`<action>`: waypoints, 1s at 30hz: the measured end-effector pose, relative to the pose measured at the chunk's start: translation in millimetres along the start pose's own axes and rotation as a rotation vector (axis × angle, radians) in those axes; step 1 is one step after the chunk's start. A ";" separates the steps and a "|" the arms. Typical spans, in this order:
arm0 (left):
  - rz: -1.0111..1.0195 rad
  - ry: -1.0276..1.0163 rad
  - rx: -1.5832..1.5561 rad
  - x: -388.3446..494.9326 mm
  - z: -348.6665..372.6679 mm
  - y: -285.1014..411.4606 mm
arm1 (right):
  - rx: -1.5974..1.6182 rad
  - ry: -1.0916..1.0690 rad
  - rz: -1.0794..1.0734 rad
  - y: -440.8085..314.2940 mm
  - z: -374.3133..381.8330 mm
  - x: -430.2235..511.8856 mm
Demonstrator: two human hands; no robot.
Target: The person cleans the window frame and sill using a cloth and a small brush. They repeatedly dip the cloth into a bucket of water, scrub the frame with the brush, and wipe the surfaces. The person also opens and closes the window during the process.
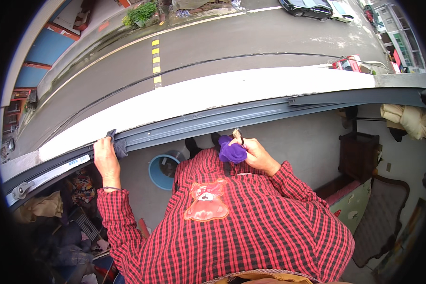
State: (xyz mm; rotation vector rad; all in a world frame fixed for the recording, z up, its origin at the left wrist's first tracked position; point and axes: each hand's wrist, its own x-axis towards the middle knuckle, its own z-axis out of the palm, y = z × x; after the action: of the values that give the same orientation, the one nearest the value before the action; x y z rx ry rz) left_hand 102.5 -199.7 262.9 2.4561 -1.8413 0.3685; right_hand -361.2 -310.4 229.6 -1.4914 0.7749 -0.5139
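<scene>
My left hand point(106, 159) rests at the grey metal window track point(206, 122), its fingers closed over a dark grey cloth point(120, 148) draped across the frame. In front of my body, my right hand point(259, 154) grips a bunched purple cloth point(232, 151). A small tan piece with a dark end point(237, 134) pokes up from the same fist; what it is cannot be made out. The right hand is just inside the track, apart from it. Beyond the track runs a white outer ledge point(213, 88).
A blue bucket point(163, 172) stands on the floor below the track. Clothes and clutter point(74, 227) lie at lower left. To the right are a dark wooden cabinet point(358, 156) and a padded headboard point(380, 216). Past the ledge, a cable point(234, 56) crosses above the street point(213, 42).
</scene>
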 end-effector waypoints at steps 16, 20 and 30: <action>0.209 -0.098 0.048 4.1 -7.4 35.3 | -0.113 0.040 0.064 13.2 7.3 -8.8; -0.046 -0.032 0.167 -9.9 -16.5 12.8 | -0.007 0.019 -0.008 -9.6 6.2 5.2; -0.389 0.200 -0.729 -63.0 -80.0 80.4 | -0.117 -0.466 -0.169 -90.1 87.4 125.6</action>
State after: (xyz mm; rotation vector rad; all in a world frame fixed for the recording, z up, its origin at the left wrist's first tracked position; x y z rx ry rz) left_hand -3.3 -149.3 318.5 2.0790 -1.1018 -0.0754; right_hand -199.7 -346.7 293.7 -1.7103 0.3190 -0.2304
